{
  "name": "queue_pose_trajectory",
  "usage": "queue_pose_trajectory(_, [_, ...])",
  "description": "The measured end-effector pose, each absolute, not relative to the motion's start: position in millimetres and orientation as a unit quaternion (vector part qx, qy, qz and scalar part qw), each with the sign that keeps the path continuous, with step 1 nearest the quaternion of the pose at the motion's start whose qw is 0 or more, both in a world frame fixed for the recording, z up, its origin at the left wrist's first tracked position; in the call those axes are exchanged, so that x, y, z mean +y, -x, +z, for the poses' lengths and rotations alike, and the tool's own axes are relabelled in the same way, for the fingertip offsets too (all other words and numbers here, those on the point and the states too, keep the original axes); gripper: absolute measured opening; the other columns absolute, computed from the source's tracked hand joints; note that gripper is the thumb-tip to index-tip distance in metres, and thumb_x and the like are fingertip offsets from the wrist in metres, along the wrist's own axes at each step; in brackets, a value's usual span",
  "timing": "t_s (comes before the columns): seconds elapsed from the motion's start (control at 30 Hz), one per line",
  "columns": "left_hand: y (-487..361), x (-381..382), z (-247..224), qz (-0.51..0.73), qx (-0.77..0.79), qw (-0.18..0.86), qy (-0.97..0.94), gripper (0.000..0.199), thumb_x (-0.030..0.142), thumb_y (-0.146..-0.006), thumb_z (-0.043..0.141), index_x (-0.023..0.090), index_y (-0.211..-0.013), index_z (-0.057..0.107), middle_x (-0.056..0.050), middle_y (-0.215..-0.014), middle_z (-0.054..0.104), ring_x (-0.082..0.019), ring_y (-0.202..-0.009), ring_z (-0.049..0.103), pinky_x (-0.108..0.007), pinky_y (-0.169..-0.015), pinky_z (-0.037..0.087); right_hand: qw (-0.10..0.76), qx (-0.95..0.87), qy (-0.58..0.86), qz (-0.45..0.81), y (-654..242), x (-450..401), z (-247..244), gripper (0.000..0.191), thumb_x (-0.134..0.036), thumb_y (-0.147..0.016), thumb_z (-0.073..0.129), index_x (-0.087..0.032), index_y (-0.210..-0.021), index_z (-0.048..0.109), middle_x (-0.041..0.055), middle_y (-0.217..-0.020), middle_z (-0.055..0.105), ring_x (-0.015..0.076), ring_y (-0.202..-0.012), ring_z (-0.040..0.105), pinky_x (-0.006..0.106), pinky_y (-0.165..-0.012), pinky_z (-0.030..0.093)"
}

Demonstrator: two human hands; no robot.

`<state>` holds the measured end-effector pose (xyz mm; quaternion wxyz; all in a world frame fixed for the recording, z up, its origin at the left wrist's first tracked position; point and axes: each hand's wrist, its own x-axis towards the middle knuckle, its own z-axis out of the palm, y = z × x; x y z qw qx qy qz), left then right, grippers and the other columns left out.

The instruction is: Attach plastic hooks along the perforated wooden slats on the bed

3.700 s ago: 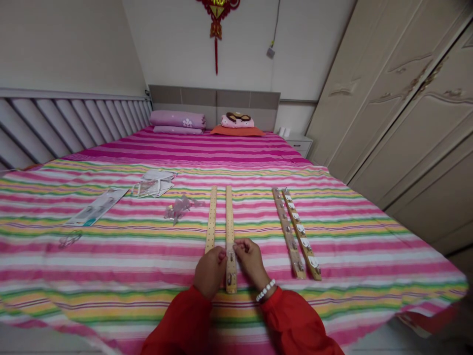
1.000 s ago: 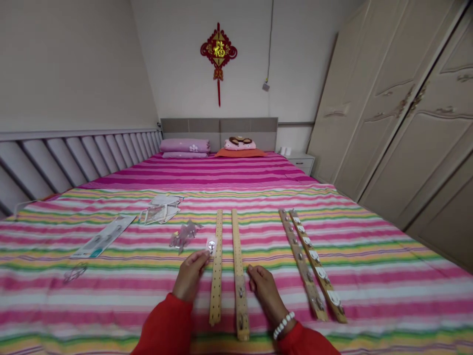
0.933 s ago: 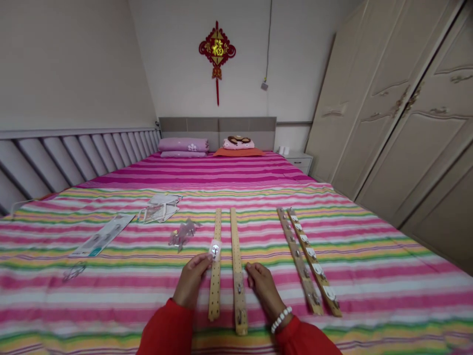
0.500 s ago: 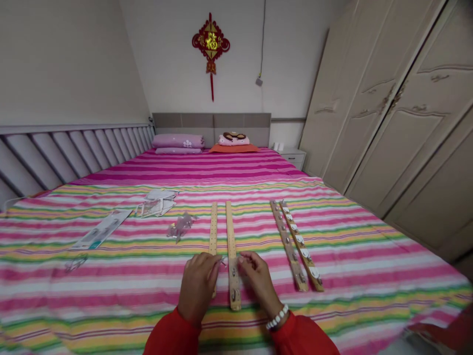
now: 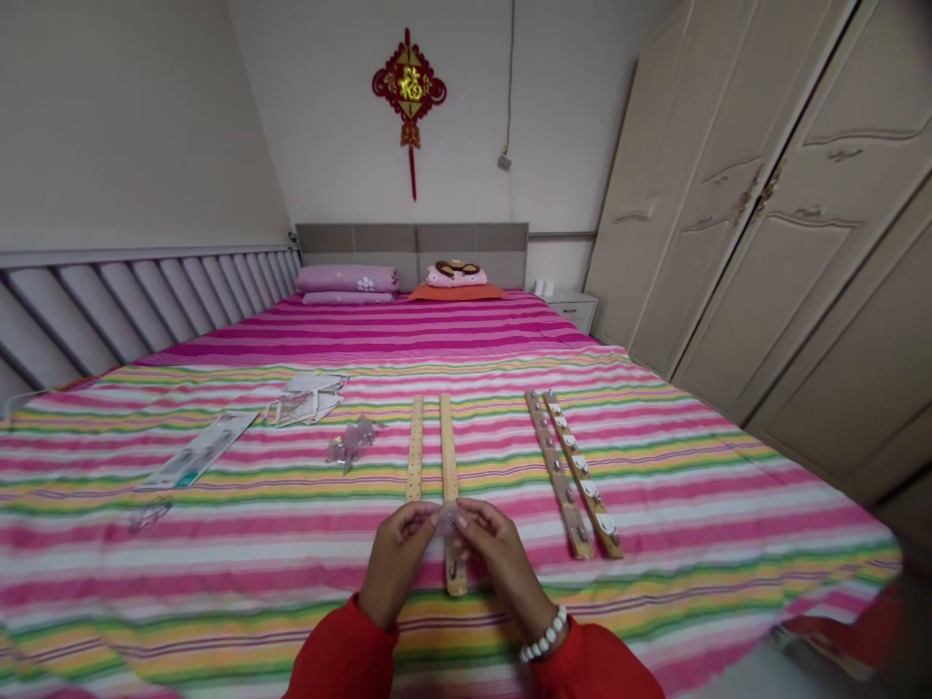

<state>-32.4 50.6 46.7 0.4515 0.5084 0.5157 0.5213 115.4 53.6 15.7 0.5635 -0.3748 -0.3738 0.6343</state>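
Between my left hand and my right hand, the fingertips pinch a small clear plastic piece; a metal hook on it is not clear to see. The hands are above the near part of a pale wooden strip, where a metal hook shows close to its near end. Just left of it lies a second strip with a row of small holes, its near part hidden by my left hand. A loose pile of small clear pieces rests farther left.
To the right lie a strip with several metal hooks and a strip with several white-backed hooks. At left are a flat clear package, papers and a thin wire-like bundle. All rest on a striped bedspread.
My hands have come together over the strip; the right hand now meets the left at the clear piece. The view has shifted slightly.
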Motion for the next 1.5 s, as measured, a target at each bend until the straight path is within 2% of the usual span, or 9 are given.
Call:
queue_pose_trajectory(0.1, [28,50,45,0.526,0.519,0.445,-0.506,0.031,0.042,-0.062,0.071,0.015,-0.077,0.069,-0.003,-0.069,0.069,-0.018,-0.07,0.065,-0.027,-0.067,0.051,0.569,-0.36,0.371,0.64,-115,55,13,0.05,-0.037,-0.051,0.085,-0.016,-0.092,0.066,-0.0001,-0.071,0.067,0.0104,-0.051,0.057,0.023,-0.049,0.044])
queue_pose_trajectory(0.5, [16,58,36,0.513,0.521,0.541,-0.415,0.028,0.034,-0.048,0.076,0.015,-0.062,0.061,0.002,-0.057,0.062,-0.012,-0.054,0.058,-0.024,-0.056,0.048,0.584,-0.382,0.404,0.592,-123,78,12,0.03,-0.03,-0.058,0.078,-0.015,-0.082,0.068,-0.0028,-0.058,0.063,0.0104,-0.048,0.053,0.024,-0.049,0.041])
queue_pose_trajectory(0.63, [22,65,27,0.526,0.518,0.495,-0.457,0.024,0.034,-0.055,0.073,0.015,-0.067,0.064,0.0,-0.061,0.065,-0.013,-0.058,0.06,-0.025,-0.059,0.048,0.578,-0.389,0.411,0.588,-123,83,4,0.022,-0.028,-0.059,0.076,-0.015,-0.075,0.067,-0.0042,-0.05,0.06,0.0097,-0.045,0.05,0.023,-0.047,0.038])
queue_pose_trajectory(0.77, [27,73,28,0.526,0.52,0.452,-0.498,0.023,0.034,-0.059,0.069,0.015,-0.072,0.067,-0.003,-0.067,0.069,-0.016,-0.067,0.063,-0.027,-0.066,0.05,0.564,-0.404,0.404,0.596,-124,81,5,0.023,-0.026,-0.056,0.077,-0.016,-0.075,0.069,-0.0016,-0.058,0.065,0.0107,-0.05,0.053,0.023,-0.049,0.04])
queue_pose_trajectory(0.87, [29,80,36,0.516,0.521,0.435,-0.523,0.023,0.034,-0.06,0.068,0.016,-0.073,0.068,-0.004,-0.07,0.07,-0.017,-0.07,0.064,-0.028,-0.069,0.05,0.555,-0.411,0.403,0.6,-127,78,12,0.026,-0.034,-0.062,0.076,-0.015,-0.079,0.071,-0.0001,-0.058,0.067,0.0118,-0.052,0.056,0.024,-0.053,0.043])
queue_pose_trajectory(0.97, [27,88,45,0.504,0.516,0.425,-0.547,0.024,0.035,-0.061,0.066,0.015,-0.076,0.069,-0.005,-0.074,0.071,-0.018,-0.072,0.064,-0.029,-0.07,0.05,0.558,-0.4,0.412,0.599,-128,80,17,0.031,-0.042,-0.062,0.077,-0.014,-0.073,0.07,-0.0001,-0.051,0.064,0.0119,-0.047,0.056,0.024,-0.05,0.044])
queue_pose_trajectory(1.1, [23,98,54,0.51,0.51,0.428,-0.545,0.03,0.037,-0.061,0.067,0.014,-0.079,0.07,-0.005,-0.075,0.07,-0.017,-0.072,0.063,-0.029,-0.07,0.05,0.557,-0.379,0.417,0.611,-125,86,19,0.035,-0.042,-0.055,0.081,-0.014,-0.067,0.064,-0.0011,-0.045,0.062,0.0111,-0.041,0.055,0.022,-0.044,0.042])
queue_pose_trajectory(1.37, [23,113,39,0.532,0.515,0.478,-0.474,0.042,0.038,-0.056,0.073,0.013,-0.088,0.068,-0.003,-0.073,0.068,-0.015,-0.07,0.063,-0.028,-0.069,0.049,0.579,-0.297,0.401,0.645,-119,98,16,0.029,-0.035,-0.058,0.079,-0.015,-0.065,0.06,0.0021,-0.058,0.067,0.0102,-0.046,0.058,0.021,-0.048,0.046])
queue_pose_trajectory(1.5, [24,124,32,0.529,0.525,0.471,-0.472,0.04,0.032,-0.051,0.073,0.013,-0.086,0.068,0.0,-0.067,0.064,-0.013,-0.063,0.06,-0.026,-0.065,0.048,0.563,-0.354,0.423,0.615,-116,110,1,0.027,-0.039,-0.064,0.072,-0.017,-0.062,0.057,-0.0015,-0.053,0.061,0.0082,-0.039,0.049,0.021,-0.041,0.037])
